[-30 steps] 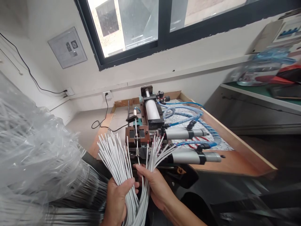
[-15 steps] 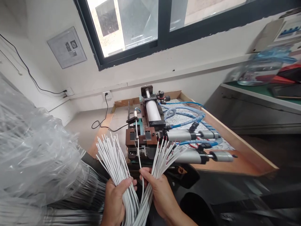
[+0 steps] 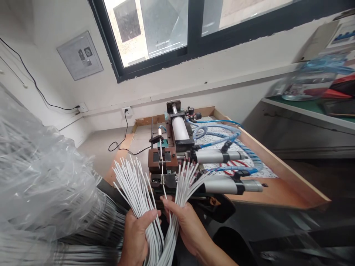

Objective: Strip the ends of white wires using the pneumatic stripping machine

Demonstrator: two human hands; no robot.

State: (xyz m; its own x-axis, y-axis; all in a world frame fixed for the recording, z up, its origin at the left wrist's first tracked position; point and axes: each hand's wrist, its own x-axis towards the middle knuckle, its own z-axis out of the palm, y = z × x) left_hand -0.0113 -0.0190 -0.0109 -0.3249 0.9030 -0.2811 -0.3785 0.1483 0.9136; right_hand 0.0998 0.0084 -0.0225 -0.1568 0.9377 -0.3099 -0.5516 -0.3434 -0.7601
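Note:
My left hand [image 3: 138, 231] is closed round a thick bundle of white cables [image 3: 135, 188], their cut ends fanned upward. A second bundle of white cables [image 3: 184, 188], with reddish tips on several, is gripped by my right hand [image 3: 184, 221]. Between the right thumb and finger I also pinch one single white cable [image 3: 164, 186]. Its upper end runs into the jaws of a pneumatic wire-stripping machine [image 3: 163, 159], which are closed around it. Both bundles come together below my hands. The fingers behind the cables are partly hidden.
Silver air cylinders [image 3: 222, 184] and blue hoses [image 3: 230, 131] lie on the machine's right, inside a wood-edged tray [image 3: 294, 181]. Plastic-wrapped cable bundles [image 3: 55, 192] are piled at left. A green-topped shelf [image 3: 310, 107] holds a plastic jug [image 3: 307, 83] at right.
The machine's jaws moved apart, with the cylinder rods extended, half a second ago, and are together again now. My right hand drew back slightly, then moved forward with the single cable.

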